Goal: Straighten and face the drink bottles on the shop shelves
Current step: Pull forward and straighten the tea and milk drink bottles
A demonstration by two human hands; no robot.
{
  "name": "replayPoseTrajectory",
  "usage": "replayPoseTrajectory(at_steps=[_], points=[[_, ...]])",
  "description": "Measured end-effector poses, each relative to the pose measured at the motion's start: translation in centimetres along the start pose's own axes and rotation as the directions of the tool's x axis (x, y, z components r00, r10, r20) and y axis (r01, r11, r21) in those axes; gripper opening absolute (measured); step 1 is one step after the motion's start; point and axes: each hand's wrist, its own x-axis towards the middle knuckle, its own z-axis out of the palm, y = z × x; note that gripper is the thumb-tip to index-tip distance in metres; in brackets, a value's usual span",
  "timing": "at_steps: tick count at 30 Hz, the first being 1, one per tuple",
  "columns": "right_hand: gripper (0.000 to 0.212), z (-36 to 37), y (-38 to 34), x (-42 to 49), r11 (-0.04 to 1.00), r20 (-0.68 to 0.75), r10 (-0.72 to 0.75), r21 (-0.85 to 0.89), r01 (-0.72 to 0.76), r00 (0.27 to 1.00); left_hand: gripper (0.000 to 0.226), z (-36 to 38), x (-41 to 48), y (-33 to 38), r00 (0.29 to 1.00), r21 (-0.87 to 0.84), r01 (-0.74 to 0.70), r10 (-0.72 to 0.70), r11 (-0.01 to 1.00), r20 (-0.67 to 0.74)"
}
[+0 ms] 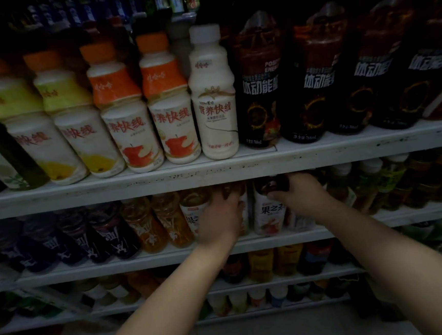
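My two bare forearms reach up from below toward the second shelf (248, 247), under a row of milk drink bottles (171, 99). My left hand (220, 215) wraps a white-labelled tea bottle (190, 215), hiding most of it. My right hand (300, 191) grips the dark top of the neighbouring tea bottle (268, 214).

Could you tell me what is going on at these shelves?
A person is tidying drink bottles on the second shelf. The left hand rests on a white-labelled bottle, and the right hand grips the dark cap of the next tea bottle. The milk drinks above stand upright, labels forward.
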Motion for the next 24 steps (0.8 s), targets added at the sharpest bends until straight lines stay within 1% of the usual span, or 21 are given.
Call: replayPoseTrajectory(at_steps=[2,3,4,6,8,10,11,12,14,16,17,18,20,22,23,24], points=[[0.045,-0.3,0.2,0.1,1.0,0.031,-0.007,-0.01,0.007,1.0,0.046,0.0,-0.4,0.3,0.998,-0.03,0.041,-0.04,0.999,0.045],[0.045,-0.5,0.2,0.0,1.0,0.04,-0.017,-0.008,0.017,0.999,0.048,0.0,-0.8,0.5,0.997,-0.048,0.062,-0.06,0.997,0.042],[0.046,-0.7,0.2,-0.1,1.0,0.046,-0.028,-0.003,0.028,0.999,0.049,-0.1,-1.4,0.8,0.998,-0.061,0.065,-0.064,0.996,0.012],[0.044,-1.3,0.6,-0.7,0.997,0.038,-0.077,-0.013,0.078,0.996,0.051,-0.3,-2.4,1.4,0.993,-0.062,-0.003,-0.004,0.998,-0.121],[0.038,-2.3,1.6,-2.0,0.981,-0.061,-0.191,-0.032,0.19,0.98,0.047,-0.2,-3.0,2.1,0.96,-0.089,-0.133,0.106,0.987,-0.259],[0.034,-3.4,3.5,-3.9,0.955,-0.229,-0.296,-0.07,0.287,0.927,0.04,-0.1,-2.9,3.1,0.925,-0.117,-0.279,0.233,0.953,-0.3],[0.032,-4.0,4.6,-4.8,0.953,-0.306,-0.302,-0.104,0.284,0.903,0.037,-0.1,-2.6,3.9,0.913,-0.135,-0.332,0.282,0.934,-0.296],[0.029,-4.6,5.7,-5.5,0.96,-0.371,-0.277,-0.133,0.245,0.886,0.036,0.0,-2.2,4.8,0.909,-0.15,-0.361,0.311,0.92,-0.277],[0.024,-5.8,7.7,-6.3,0.98,-0.455,-0.188,-0.143,0.137,0.87,0.041,0.2,-0.9,7.0,0.936,-0.156,-0.332,0.305,0.93,-0.175],[0.022,-6.9,8.7,-6.2,0.989,-0.475,-0.128,-0.131,0.074,0.871,0.047,0.5,0.7,9.1,0.965,-0.139,-0.262,0.256,0.955,-0.06],[0.022,-7.2,8.8,-5.9,0.988,-0.465,-0.125,-0.135,0.07,0.876,0.047,0.6,1.4,10.2,0.968,-0.12,-0.25,0.247,0.961,-0.043],[0.023,-7.3,8.7,-5.5,0.984,-0.446,-0.144,-0.155,0.082,0.883,0.044,0.8,2.0,11.1,0.971,-0.093,-0.239,0.235,0.967,-0.043],[0.029,-6.8,7.9,-4.8,0.965,-0.396,-0.213,-0.227,0.13,0.893,0.031,0.9,2.8,12.4,0.982,-0.006,-0.179,0.178,0.984,-0.057],[0.036,-5.4,6.7,-3.7,0.929,-0.355,-0.274,-0.338,0.15,0.894,0.02,0.9,2.9,12.9,0.988,0.062,-0.119,0.124,0.991,-0.087],[0.04,-4.8,6.1,-3.1,0.916,-0.334,-0.263,-0.381,0.126,0.905,0.017,0.9,2.7,12.8,0.987,0.065,-0.104,0.111,0.992,-0.117],[0.043,-4.3,5.4,-2.5,0.917,-0.321,-0.215,-0.391,0.078,0.922,0.018,0.8,2.3,12.5,0.981,0.045,-0.111,0.117,0.993,-0.156]])
